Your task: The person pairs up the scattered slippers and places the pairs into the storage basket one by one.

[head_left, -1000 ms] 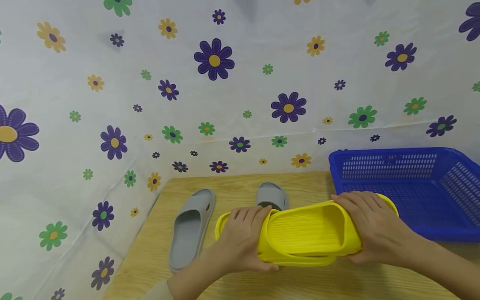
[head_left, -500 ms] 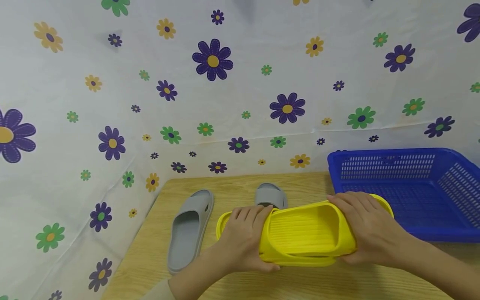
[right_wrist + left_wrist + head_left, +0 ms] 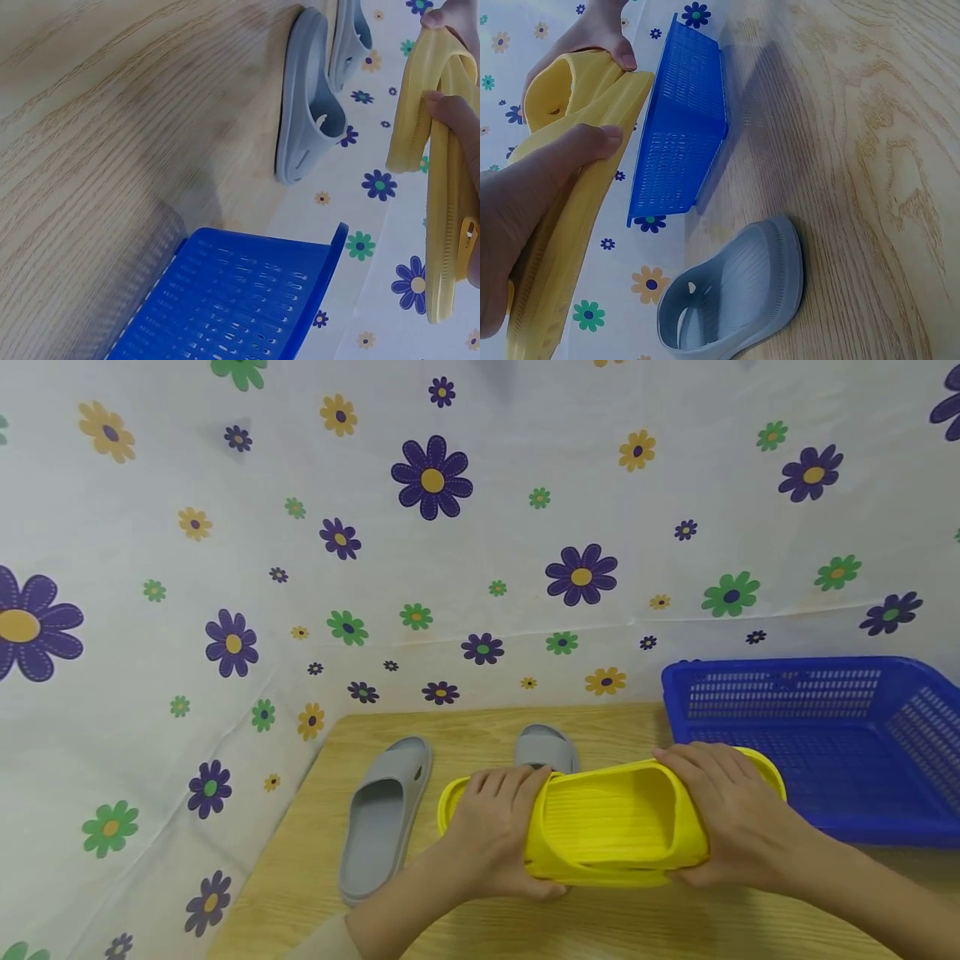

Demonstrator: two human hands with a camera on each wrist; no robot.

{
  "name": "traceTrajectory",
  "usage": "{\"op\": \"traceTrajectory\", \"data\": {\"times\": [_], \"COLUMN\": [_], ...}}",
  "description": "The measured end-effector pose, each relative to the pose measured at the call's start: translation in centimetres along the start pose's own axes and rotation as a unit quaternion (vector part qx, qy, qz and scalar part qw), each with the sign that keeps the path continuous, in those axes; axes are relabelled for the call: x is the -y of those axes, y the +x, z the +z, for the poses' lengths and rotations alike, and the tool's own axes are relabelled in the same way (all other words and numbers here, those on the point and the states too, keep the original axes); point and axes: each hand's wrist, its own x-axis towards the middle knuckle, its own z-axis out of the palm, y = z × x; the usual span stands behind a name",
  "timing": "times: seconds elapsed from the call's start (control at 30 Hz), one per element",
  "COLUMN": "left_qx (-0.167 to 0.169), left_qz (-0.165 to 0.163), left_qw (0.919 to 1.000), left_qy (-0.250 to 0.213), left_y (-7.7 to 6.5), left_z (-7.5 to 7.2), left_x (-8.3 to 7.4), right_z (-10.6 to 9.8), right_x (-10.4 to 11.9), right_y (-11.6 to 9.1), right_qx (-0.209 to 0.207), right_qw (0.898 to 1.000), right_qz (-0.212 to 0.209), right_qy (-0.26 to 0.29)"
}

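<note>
Yellow slippers [image 3: 607, 827], one pair: held overlapped end to end above the bench [image 3: 300, 868], ribbed footbed facing the head camera. The 9 o'clock part is gripped by the left hand [image 3: 491, 831], fingers bent over the top; the 3 o'clock part is gripped by the right hand [image 3: 738, 814] in the same manner. Light sleeve [image 3: 326, 939], left arm, at 7 o'clock.

Grey slipper with side cut-out [image 3: 378, 827]: laid on the bench at 9 o'clock from the pair. Second grey slipper [image 3: 546, 747]: at 11 o'clock, its rear part hidden in the head view. Blue basket [image 3: 892, 828], perforated walls: set at 2 o'clock. Flowered sheeting [image 3: 510, 527]: hung behind, at 12 o'clock, and along the 10 o'clock side.

Changes: against one second earlier, the two hands are brought slightly closer together, the yellow pair's overall length is shortened, and less of the lower yellow rim is exposed at 6 o'clock. The grey slippers and basket are left in place.

By view: two distinct yellow soles, with ridged edges, are shown from the right wrist, as is more of both grey slippers. The left thumb, pressed along a yellow side, is shown plainly from the left wrist. The basket's inside floor is shown only from the head.
</note>
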Motion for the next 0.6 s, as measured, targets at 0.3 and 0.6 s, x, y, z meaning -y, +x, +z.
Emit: {"op": "traceTrajectory", "data": {"times": [0.3,0.6], "left_qx": [0.020,0.002], "left_qz": [0.012,0.011], "left_qw": [0.9993,0.9999], "left_qy": [0.028,0.009], "left_y": [0.29,0.13], "left_z": [0.21,0.76], "left_x": [-0.24,-0.12], "right_z": [0.13,0.16], "right_x": [0.49,0.24], "right_y": [-0.11,-0.37], "right_qx": [-0.002,-0.010], "right_qw": [1.000,1.000], "right_qz": [0.003,-0.005], "right_qy": [-0.012,-0.012]}}
